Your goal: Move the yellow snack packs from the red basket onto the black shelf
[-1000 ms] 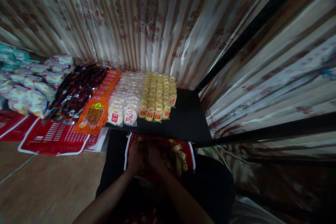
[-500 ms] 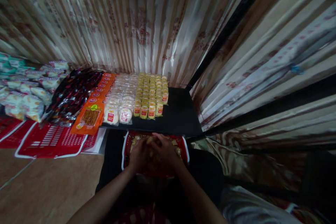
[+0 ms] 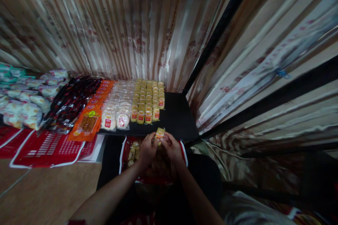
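Between my left hand and my right hand is a small yellow wrapped snack pack with an orange-red label, pinched by the fingers of both. It is held upright over a red basket with white handles, which rests on my lap. More yellow wrapped packs lie loose inside the basket, partly hidden by my hands. Just beyond, on the black shelf, similar yellow packs stand in close rows with their labels facing me.
Left of the rows are white round wrapped snacks, orange packets, dark shiny packets and white bags. Another red basket sits below the shelf at left. A striped curtain and black bars border the shelf.
My hands were down among the packs in the basket. They have risen toward the shelf edge, now with one yellow pack between them. The view has shifted slightly.
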A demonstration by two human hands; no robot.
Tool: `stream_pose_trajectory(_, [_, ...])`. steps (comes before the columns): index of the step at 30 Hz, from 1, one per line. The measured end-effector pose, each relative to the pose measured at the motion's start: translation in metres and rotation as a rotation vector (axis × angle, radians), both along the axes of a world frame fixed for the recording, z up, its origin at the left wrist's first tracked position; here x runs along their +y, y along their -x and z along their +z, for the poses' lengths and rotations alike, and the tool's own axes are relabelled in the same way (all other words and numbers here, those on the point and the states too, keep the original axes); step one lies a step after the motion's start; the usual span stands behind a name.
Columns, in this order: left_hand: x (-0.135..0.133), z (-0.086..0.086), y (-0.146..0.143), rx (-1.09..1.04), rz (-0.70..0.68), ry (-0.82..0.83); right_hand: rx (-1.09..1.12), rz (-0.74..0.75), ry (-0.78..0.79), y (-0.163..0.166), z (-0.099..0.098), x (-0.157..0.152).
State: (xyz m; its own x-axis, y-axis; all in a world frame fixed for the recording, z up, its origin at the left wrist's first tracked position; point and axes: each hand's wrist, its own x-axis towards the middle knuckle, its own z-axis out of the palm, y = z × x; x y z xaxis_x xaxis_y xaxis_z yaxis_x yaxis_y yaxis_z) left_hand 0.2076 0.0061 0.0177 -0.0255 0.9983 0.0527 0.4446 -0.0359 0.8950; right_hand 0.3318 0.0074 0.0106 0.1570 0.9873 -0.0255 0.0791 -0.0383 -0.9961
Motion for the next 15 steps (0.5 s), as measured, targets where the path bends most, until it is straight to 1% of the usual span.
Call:
stream_pose_trajectory(5, [0.014,0.007,-0.021,-0.045,0.012,-0.031,0.054,-0.030,-0.016,-0.018,0.007,0.018])
stream_pose_trajectory(7, [0.017,0.009,-0.029,-0.031,0.016,-0.092,0.033,-0.079,-0.049,-0.026,0.009,0.031])
stream_pose_trajectory(10, [0.019,0.013,-0.041,-0.020,-0.046,-0.182,-0.040,-0.142,-0.095,-0.036,0.010,0.053])
stream_pose_trajectory(12, [0.023,0.016,-0.050,-0.059,-0.079,-0.154,-0.097,-0.154,-0.118,-0.039,0.009,0.069])
stream_pose_trajectory(15, [0.035,0.017,-0.063,-0.152,-0.071,-0.038,-0.178,-0.148,-0.142,-0.041,0.007,0.093])
